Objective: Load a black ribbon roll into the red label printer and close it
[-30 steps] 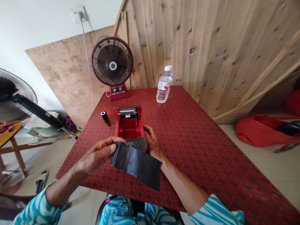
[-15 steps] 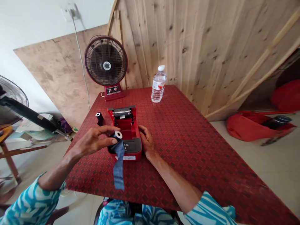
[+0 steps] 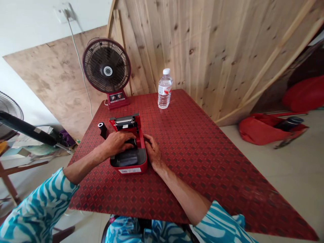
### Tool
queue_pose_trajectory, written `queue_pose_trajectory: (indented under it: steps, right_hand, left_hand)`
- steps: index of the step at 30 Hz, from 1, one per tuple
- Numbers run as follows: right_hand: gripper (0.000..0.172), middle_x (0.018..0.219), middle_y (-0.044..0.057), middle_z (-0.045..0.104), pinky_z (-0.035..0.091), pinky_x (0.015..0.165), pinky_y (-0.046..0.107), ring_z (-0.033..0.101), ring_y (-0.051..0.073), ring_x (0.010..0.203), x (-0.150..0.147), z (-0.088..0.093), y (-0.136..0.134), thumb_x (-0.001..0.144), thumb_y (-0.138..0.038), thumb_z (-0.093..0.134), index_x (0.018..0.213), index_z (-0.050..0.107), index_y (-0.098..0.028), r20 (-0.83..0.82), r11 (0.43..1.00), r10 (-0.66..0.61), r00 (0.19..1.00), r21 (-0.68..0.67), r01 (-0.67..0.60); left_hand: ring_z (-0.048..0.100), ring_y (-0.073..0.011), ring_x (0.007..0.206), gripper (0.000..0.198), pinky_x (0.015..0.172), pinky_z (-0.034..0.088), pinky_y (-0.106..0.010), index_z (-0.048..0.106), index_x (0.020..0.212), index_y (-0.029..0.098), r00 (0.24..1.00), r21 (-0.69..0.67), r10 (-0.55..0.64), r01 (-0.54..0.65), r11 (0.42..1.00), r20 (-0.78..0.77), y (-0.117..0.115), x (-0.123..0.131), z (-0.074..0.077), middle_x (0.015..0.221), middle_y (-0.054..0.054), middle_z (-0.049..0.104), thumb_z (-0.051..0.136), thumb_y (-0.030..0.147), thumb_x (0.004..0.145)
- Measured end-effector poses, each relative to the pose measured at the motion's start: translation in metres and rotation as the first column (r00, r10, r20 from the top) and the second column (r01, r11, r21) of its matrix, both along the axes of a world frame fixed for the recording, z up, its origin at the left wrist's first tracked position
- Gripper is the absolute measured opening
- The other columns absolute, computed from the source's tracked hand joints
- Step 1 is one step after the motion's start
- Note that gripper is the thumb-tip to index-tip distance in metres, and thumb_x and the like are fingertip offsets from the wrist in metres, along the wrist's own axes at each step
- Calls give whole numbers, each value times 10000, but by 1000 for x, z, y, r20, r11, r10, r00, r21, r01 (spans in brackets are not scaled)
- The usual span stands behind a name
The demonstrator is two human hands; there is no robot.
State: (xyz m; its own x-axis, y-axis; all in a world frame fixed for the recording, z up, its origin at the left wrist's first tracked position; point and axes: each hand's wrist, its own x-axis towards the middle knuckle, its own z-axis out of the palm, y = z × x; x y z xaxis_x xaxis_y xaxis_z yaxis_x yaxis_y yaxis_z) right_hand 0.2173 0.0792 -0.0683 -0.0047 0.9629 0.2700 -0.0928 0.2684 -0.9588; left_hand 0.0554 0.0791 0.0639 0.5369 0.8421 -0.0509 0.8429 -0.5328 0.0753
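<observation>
A small red printer (image 3: 144, 167) sits on the table with its lid raised toward the back. My left hand (image 3: 117, 143) reaches into its open bay, fingers closed on a black ribbon roll (image 3: 133, 142), partly hidden by the hand. The roll's loose dark strip (image 3: 128, 158) lies over the printer's black front panel. Against the printer's right side rests my right hand (image 3: 153, 151), fingers stretched along the red wall and gripping nothing. Another black roll (image 3: 102, 129) with a white core stands on the table just behind my left hand.
On the red patterned table (image 3: 192, 162), a red-framed fan (image 3: 108, 71) stands at the back left and a water bottle (image 3: 164, 91) at the back. Wood boards (image 3: 182, 40) rise behind. A red bag (image 3: 263, 130) lies on the floor to the right.
My left hand has carried the black ribbon roll down into the printer's bay. Its strip, which hung over the front, now lies on the front panel. The right hand stays beside the printer.
</observation>
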Motion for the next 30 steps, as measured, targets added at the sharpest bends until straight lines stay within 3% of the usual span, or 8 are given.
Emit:
queue_pose_trajectory:
  steps: [2,5,9,13,16,21,26,30]
  right_hand:
    - [332,1179,64,643,432,1016,421,577,221,1130,0,0,0,858,-311,459,1141,616,-234,6,1000,-5,1000,-4,5]
    - [336,1180,68,641,435,1014,429,577,227,1131,-1,0,0,858,-319,456,1143,613,-233,-4,1000,-7,1000,-11,7]
    - [331,1181,55,648,444,1006,423,585,220,1118,-1,-1,0,861,-313,455,1145,611,-246,-16,1000,10,1000,-16,-10]
    - [325,1160,49,656,440,1012,414,587,215,1115,-1,-2,1,855,-311,457,1130,619,-248,-11,1000,-14,1000,1,14]
    - [332,1173,53,652,434,1020,418,583,217,1127,-1,-2,1,859,-323,459,1142,614,-245,-7,1000,-12,1000,-12,12]
    - [330,1158,54,659,441,1009,421,589,221,1113,-1,-1,1,854,-330,468,1136,616,-245,-10,1000,2,1000,-3,-3]
    - [322,1165,46,660,433,1017,413,586,212,1119,-1,-3,2,857,-326,468,1132,618,-250,-22,1000,-15,1000,-4,15]
    - [329,1166,51,661,435,1016,410,589,215,1116,0,-1,1,858,-333,472,1138,617,-241,-17,1000,-10,1000,-14,10]
  left_hand:
    - [663,-269,1035,294,825,520,-355,645,1114,199,997,-21,50,-51,998,-56,4,3,0,1119,-82,707,670,218,821]
    - [672,-264,995,266,776,510,-326,653,1079,185,994,-86,36,-44,995,-102,8,4,2,1085,-86,714,671,242,819]
    - [687,-210,906,174,753,490,-283,676,1023,208,998,-182,-35,26,983,-47,11,1,4,976,-28,734,608,236,865]
    - [688,-239,902,170,744,496,-307,694,988,193,999,-173,3,-10,985,-44,17,1,-2,945,-47,737,602,177,846]
    - [683,-219,952,166,807,503,-298,703,982,201,999,-191,-42,44,981,17,16,-3,-4,993,-39,737,604,180,851]
    - [668,-182,1016,263,908,505,-292,669,1100,169,929,-35,-91,111,993,359,-18,-21,4,1106,-70,714,524,317,938]
    - [658,-214,1046,361,912,523,-337,642,1149,156,932,64,-176,164,984,316,-59,-31,9,1129,-97,706,579,417,908]
    - [689,-187,971,292,871,542,-316,641,1137,163,941,88,-133,110,990,312,-64,-33,6,1078,-79,730,503,347,958]
